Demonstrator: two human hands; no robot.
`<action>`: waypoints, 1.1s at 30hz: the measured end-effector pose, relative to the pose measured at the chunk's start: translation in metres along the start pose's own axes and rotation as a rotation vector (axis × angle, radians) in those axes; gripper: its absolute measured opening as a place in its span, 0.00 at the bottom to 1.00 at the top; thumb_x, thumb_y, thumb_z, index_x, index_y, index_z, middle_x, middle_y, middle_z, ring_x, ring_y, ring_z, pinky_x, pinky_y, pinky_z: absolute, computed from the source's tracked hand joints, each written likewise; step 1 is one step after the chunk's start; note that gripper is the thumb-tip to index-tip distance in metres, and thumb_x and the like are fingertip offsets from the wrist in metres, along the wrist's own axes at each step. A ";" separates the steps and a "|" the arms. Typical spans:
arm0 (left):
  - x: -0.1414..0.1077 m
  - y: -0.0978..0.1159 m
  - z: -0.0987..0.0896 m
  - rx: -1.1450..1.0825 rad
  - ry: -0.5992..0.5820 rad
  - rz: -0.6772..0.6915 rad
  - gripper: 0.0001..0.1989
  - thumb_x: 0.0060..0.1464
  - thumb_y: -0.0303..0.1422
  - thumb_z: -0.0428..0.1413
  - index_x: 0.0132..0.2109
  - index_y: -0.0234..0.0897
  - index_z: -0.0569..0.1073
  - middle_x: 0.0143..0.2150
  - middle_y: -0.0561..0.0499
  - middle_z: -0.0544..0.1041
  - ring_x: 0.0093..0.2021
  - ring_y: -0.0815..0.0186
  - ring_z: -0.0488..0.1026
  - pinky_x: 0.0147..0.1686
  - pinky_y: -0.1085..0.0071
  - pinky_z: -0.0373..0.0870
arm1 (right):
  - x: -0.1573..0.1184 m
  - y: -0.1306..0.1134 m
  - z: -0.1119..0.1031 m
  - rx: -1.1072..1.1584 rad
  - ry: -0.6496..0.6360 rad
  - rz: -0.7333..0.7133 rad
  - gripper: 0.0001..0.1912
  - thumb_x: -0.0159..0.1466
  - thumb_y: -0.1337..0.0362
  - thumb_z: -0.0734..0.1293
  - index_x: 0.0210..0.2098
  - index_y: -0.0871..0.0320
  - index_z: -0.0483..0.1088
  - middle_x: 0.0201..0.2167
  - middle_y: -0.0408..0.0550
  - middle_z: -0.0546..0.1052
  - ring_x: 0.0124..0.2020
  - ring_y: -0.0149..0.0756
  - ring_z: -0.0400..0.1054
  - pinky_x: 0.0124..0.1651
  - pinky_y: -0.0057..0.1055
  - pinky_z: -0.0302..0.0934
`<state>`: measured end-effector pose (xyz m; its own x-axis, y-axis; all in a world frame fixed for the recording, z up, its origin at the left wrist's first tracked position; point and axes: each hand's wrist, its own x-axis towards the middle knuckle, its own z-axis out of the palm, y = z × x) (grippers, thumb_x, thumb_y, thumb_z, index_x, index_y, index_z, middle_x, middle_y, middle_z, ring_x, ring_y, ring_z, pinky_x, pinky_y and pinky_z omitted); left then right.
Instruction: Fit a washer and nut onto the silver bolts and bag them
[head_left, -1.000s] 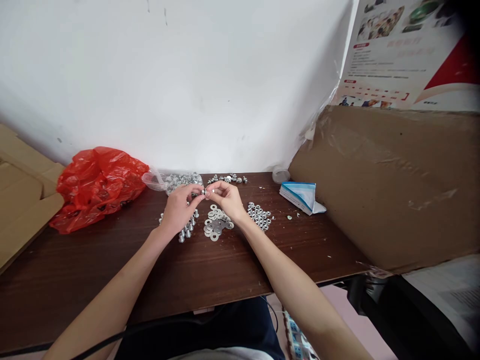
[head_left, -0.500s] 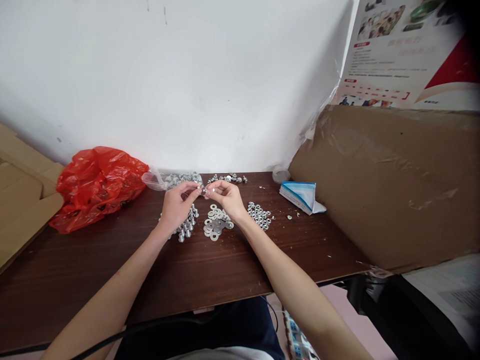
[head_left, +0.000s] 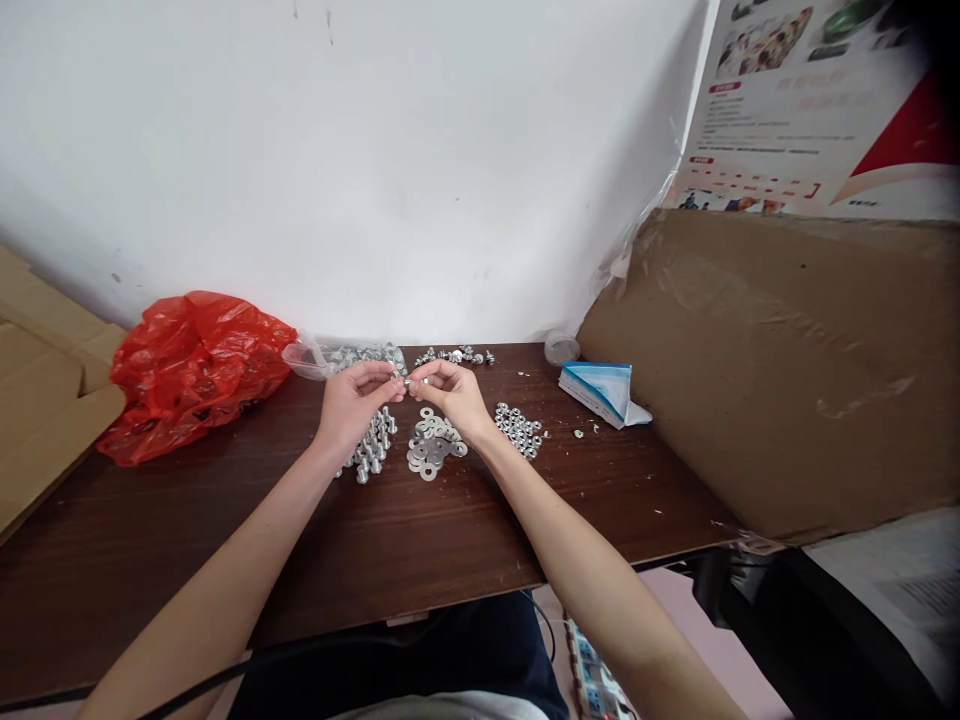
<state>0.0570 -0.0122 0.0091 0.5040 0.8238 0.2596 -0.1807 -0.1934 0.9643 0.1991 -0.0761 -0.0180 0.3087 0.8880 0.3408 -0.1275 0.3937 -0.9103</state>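
My left hand [head_left: 354, 400] and my right hand [head_left: 455, 398] meet fingertip to fingertip above the table. Both pinch a small silver bolt [head_left: 407, 382] between thumb and fingers; the fingers cover most of it, and any washer or nut on it is too small to make out. Under my left hand stand several loose bolts [head_left: 373, 448], partly hidden by the wrist. A pile of flat washers [head_left: 429, 450] lies below and between the hands. To the right of my right wrist is a group of nuts [head_left: 517, 430].
Behind the hands lie bolts with parts fitted on them [head_left: 469, 355] and a clear bag of metal parts [head_left: 360, 358]. A red plastic bag [head_left: 199, 370] and cardboard [head_left: 45, 390] are at left. A blue-white packet [head_left: 600, 390], a round clear lid [head_left: 561, 348] and a cardboard panel [head_left: 787, 370] are at right.
My left hand has shifted very slightly left, and a little more of the silver bolt shows between the fingertips. My right hand has stayed nearly in place.
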 end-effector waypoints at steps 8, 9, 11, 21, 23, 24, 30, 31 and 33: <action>0.005 -0.009 -0.007 0.307 0.021 0.186 0.13 0.45 0.36 0.64 0.38 0.34 0.77 0.33 0.48 0.78 0.34 0.63 0.76 0.35 0.66 0.75 | 0.002 0.005 -0.001 -0.060 0.045 0.015 0.10 0.52 0.61 0.74 0.31 0.57 0.72 0.25 0.41 0.73 0.27 0.29 0.66 0.34 0.31 0.64; 0.005 -0.009 -0.008 0.392 0.017 0.231 0.12 0.47 0.36 0.63 0.38 0.35 0.77 0.34 0.48 0.79 0.36 0.63 0.76 0.35 0.67 0.74 | 0.003 0.005 -0.002 -0.075 0.057 0.019 0.10 0.52 0.61 0.74 0.31 0.57 0.72 0.25 0.41 0.73 0.27 0.29 0.66 0.34 0.31 0.63; 0.003 -0.008 -0.008 0.550 -0.017 0.321 0.09 0.51 0.35 0.60 0.40 0.37 0.77 0.36 0.48 0.78 0.35 0.64 0.75 0.34 0.68 0.72 | 0.003 0.004 -0.003 -0.098 0.072 0.029 0.11 0.52 0.61 0.73 0.31 0.57 0.71 0.25 0.41 0.72 0.27 0.29 0.66 0.33 0.30 0.63; -0.001 -0.010 -0.008 0.865 -0.116 0.569 0.08 0.58 0.32 0.54 0.42 0.38 0.76 0.39 0.48 0.74 0.38 0.62 0.70 0.37 0.67 0.67 | 0.000 -0.001 -0.004 0.045 -0.040 0.231 0.14 0.54 0.58 0.73 0.36 0.58 0.71 0.28 0.44 0.75 0.27 0.28 0.67 0.26 0.26 0.59; -0.001 -0.010 -0.009 0.875 -0.123 0.569 0.08 0.58 0.31 0.53 0.43 0.37 0.76 0.39 0.48 0.74 0.38 0.62 0.70 0.38 0.66 0.67 | -0.001 -0.002 -0.004 0.057 -0.078 0.273 0.14 0.54 0.57 0.74 0.35 0.58 0.72 0.30 0.45 0.75 0.26 0.27 0.65 0.25 0.26 0.57; 0.000 -0.010 -0.009 0.878 -0.123 0.565 0.09 0.58 0.31 0.53 0.44 0.37 0.76 0.39 0.48 0.75 0.38 0.62 0.70 0.39 0.66 0.68 | -0.001 -0.003 -0.004 0.054 -0.095 0.293 0.14 0.54 0.57 0.74 0.35 0.58 0.73 0.30 0.45 0.74 0.25 0.26 0.63 0.25 0.26 0.56; 0.000 -0.011 -0.009 0.883 -0.136 0.564 0.13 0.57 0.31 0.53 0.49 0.37 0.73 0.40 0.48 0.77 0.38 0.61 0.70 0.41 0.64 0.69 | -0.002 -0.005 -0.005 -0.016 -0.149 0.362 0.15 0.52 0.55 0.75 0.32 0.58 0.73 0.23 0.39 0.66 0.21 0.24 0.53 0.22 0.26 0.48; 0.000 -0.011 -0.009 0.887 -0.142 0.569 0.13 0.57 0.31 0.53 0.49 0.37 0.73 0.40 0.48 0.77 0.39 0.61 0.71 0.41 0.64 0.69 | -0.003 -0.005 -0.005 -0.023 -0.151 0.361 0.15 0.52 0.54 0.75 0.31 0.58 0.73 0.22 0.38 0.65 0.20 0.24 0.52 0.22 0.26 0.46; 0.000 -0.011 -0.009 0.899 -0.150 0.575 0.13 0.57 0.31 0.53 0.49 0.37 0.73 0.40 0.48 0.78 0.40 0.60 0.71 0.42 0.63 0.69 | -0.002 -0.005 -0.004 -0.033 -0.147 0.352 0.15 0.52 0.54 0.75 0.29 0.58 0.72 0.21 0.37 0.64 0.20 0.23 0.51 0.21 0.26 0.44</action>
<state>0.0515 -0.0056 -0.0021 0.6511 0.4227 0.6304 0.2324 -0.9017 0.3647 0.2025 -0.0811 -0.0152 0.1130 0.9930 0.0336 -0.1702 0.0527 -0.9840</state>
